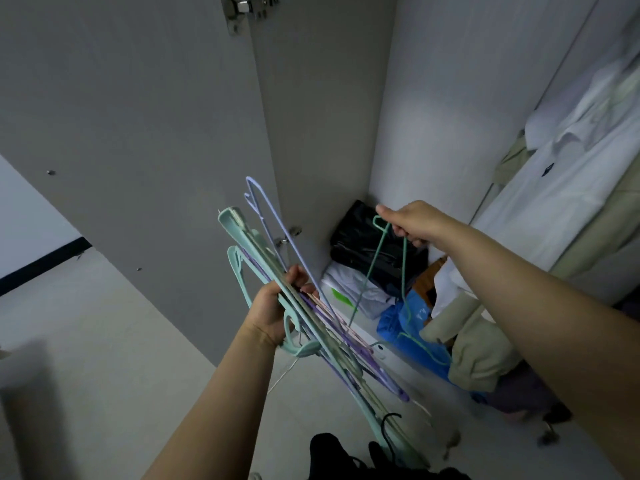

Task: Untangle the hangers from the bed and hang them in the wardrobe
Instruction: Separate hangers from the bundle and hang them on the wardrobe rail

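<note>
Green wire hanger (403,271) in right hand (412,221)

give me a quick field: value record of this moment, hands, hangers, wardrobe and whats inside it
left hand: grips a bundle of hangers, mint, purple and pale ones mixed
right hand: holds one thin green wire hanger, apart from the bundle
wardrobe door: open, hinge visible at the top
wardrobe floor: black bag, folded white cloth, blue bag
hanging clothes: white and beige garments at right
rail: not in view
task state: single hanger not yet hung
</note>
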Action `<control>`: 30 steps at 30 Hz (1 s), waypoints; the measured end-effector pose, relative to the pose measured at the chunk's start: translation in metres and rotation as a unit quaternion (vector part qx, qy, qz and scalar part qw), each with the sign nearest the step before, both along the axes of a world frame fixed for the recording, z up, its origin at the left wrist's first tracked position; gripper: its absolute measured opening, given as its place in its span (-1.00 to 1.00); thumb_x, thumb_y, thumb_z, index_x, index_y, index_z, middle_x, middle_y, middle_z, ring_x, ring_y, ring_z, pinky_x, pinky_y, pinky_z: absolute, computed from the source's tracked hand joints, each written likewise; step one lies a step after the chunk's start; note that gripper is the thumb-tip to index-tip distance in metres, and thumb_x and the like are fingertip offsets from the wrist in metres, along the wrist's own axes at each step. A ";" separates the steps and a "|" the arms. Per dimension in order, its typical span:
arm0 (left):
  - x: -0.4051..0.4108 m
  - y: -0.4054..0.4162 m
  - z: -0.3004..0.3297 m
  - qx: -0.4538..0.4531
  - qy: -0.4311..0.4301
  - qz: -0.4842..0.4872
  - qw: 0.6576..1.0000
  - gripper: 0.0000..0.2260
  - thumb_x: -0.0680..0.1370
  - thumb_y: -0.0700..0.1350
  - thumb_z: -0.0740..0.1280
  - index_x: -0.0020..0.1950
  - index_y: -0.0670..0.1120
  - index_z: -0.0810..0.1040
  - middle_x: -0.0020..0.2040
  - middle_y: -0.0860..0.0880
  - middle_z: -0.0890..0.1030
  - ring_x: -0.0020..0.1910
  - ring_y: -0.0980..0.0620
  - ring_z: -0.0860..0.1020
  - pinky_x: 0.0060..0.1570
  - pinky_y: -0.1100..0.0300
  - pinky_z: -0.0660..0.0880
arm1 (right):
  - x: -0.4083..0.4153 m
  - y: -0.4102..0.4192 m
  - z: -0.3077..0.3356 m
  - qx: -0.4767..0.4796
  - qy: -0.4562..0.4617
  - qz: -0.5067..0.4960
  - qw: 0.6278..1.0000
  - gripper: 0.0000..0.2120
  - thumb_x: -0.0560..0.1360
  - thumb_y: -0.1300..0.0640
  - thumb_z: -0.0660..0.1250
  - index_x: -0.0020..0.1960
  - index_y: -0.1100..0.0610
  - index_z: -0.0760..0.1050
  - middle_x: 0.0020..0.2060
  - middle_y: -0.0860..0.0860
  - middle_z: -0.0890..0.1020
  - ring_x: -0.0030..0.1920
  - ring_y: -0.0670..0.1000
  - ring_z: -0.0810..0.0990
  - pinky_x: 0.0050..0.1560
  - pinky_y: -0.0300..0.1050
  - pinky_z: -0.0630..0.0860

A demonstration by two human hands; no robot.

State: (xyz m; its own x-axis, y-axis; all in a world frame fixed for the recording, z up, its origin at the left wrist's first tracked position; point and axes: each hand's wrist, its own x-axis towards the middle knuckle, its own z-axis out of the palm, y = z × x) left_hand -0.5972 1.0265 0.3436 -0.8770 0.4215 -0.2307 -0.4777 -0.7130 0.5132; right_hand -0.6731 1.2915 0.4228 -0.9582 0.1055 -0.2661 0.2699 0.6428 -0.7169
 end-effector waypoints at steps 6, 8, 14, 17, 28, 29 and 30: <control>-0.007 0.005 0.002 -0.023 0.016 -0.011 1.000 -0.67 0.23 -0.16 0.57 -0.09 -0.18 0.56 -0.25 -0.05 0.58 -0.34 -0.03 0.44 -0.29 0.13 0.52 | 0.001 0.009 0.006 0.095 0.097 0.033 0.990 -0.54 0.56 -0.15 0.21 -0.40 0.11 0.43 -0.50 0.04 0.47 -0.46 0.03 0.44 -0.27 -0.15 0.36; -0.009 0.011 0.004 -0.052 0.002 -0.019 0.998 -0.62 0.43 -0.14 0.34 0.23 -0.20 0.48 -0.15 -0.06 0.66 -0.34 -0.04 0.45 -0.34 0.15 0.54 | 0.003 0.000 0.023 0.142 0.136 0.100 0.975 -0.53 0.57 -0.20 0.14 -0.38 0.06 0.39 -0.48 -0.02 0.46 -0.43 -0.03 0.43 -0.29 -0.12 0.34; -0.013 0.037 0.012 -0.094 0.008 -0.060 0.994 -0.58 0.45 -0.12 0.32 0.29 -0.20 0.51 -0.32 -0.08 0.50 -0.38 0.01 0.51 -0.33 0.15 0.56 | 0.016 -0.063 0.066 0.212 0.144 0.294 0.921 -0.51 0.56 -0.25 0.08 -0.36 0.09 0.30 -0.47 -0.05 0.37 -0.44 -0.05 0.34 -0.36 -0.10 0.26; -0.017 0.044 0.015 -0.106 0.035 -0.063 0.992 -0.68 0.46 -0.10 0.33 0.13 -0.25 0.52 -0.31 -0.07 0.53 -0.35 0.00 0.51 -0.29 0.14 0.58 | 0.017 -0.081 0.067 0.212 0.175 0.309 0.910 -0.65 0.58 -0.13 0.19 -0.22 0.10 0.45 -0.44 -0.08 0.42 -0.41 -0.07 0.37 -0.35 -0.10 0.25; -0.027 0.021 0.021 0.000 0.100 0.002 0.995 -0.93 0.32 -0.13 0.50 -0.33 -0.03 0.64 -0.34 0.06 0.57 -0.38 0.07 0.55 -0.24 0.18 0.55 | 0.040 0.017 -0.046 0.031 0.276 -0.125 0.952 -0.66 0.62 -0.16 -0.03 -0.05 0.07 0.33 -0.23 -0.03 0.54 -0.16 0.04 0.56 -0.12 -0.05 0.44; -0.027 0.018 0.022 0.011 0.100 -0.004 0.995 -0.88 0.28 -0.10 0.55 -0.33 -0.02 0.63 -0.32 0.06 0.55 -0.38 0.07 0.53 -0.24 0.19 0.54 | 0.042 0.023 -0.068 0.056 0.129 -0.092 0.986 -0.56 0.61 -0.20 -0.07 0.03 0.11 0.40 -0.09 0.08 0.61 -0.01 0.15 0.57 0.04 0.01 0.46; -0.027 0.014 0.022 0.023 0.097 -0.009 0.995 -0.83 0.26 -0.10 0.58 -0.32 -0.02 0.60 -0.30 0.06 0.52 -0.37 0.07 0.50 -0.24 0.19 0.52 | 0.046 0.027 -0.090 0.056 0.008 -0.045 0.997 -0.46 0.61 -0.22 -0.09 0.17 0.16 0.44 0.10 0.18 0.59 0.15 0.18 0.53 0.21 0.05 0.42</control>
